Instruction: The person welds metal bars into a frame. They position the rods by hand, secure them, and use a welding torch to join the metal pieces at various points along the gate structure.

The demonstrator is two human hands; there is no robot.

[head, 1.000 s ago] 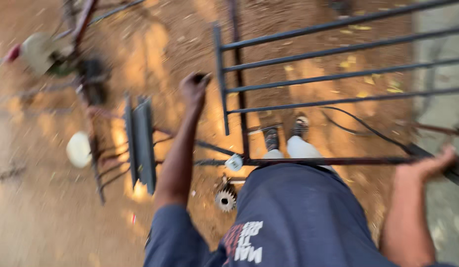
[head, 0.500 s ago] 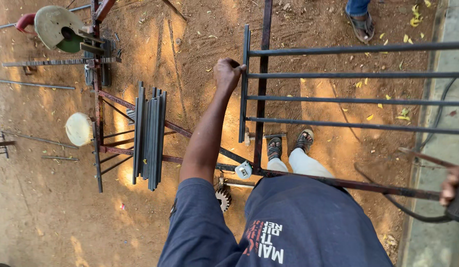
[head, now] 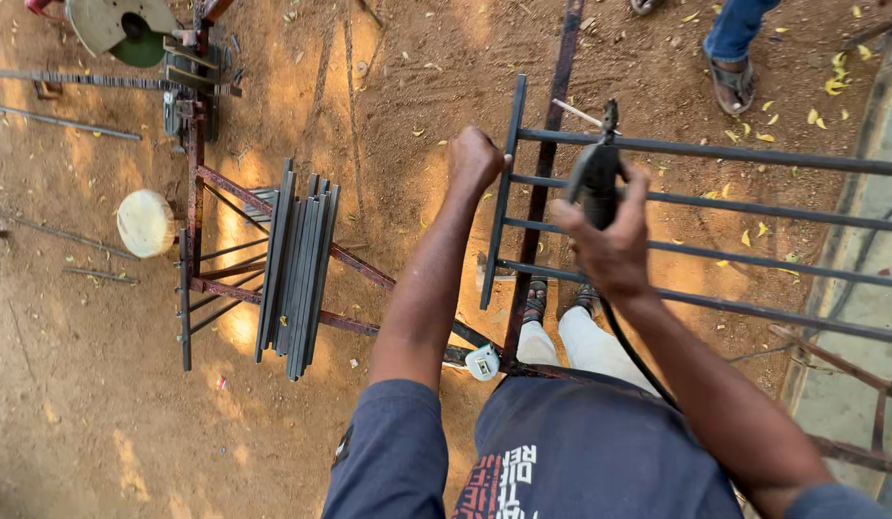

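I look down over a dark metal grille frame point(head: 696, 197) made of horizontal bars, held up off the dirt ground. My left hand point(head: 475, 159) is closed around the frame's upright end bar near its top corner. My right hand point(head: 609, 240) grips a black welding electrode holder point(head: 595, 178) with a thin rod sticking out at its tip, held against the upper bars. A black cable point(head: 628, 351) runs from the holder down past my legs.
A stack of flat steel strips point(head: 297, 269) rests on a rusty red metal stand point(head: 206, 250) to the left. A cut-off saw point(head: 129, 29) sits at top left, a pale round disc point(head: 146, 223) beside the stand. Another person's sandalled foot point(head: 729, 82) stands at top right.
My right hand has come in from the far right edge with the electrode holder to the frame's upper bars. My left hand keeps its grip on the end bar.
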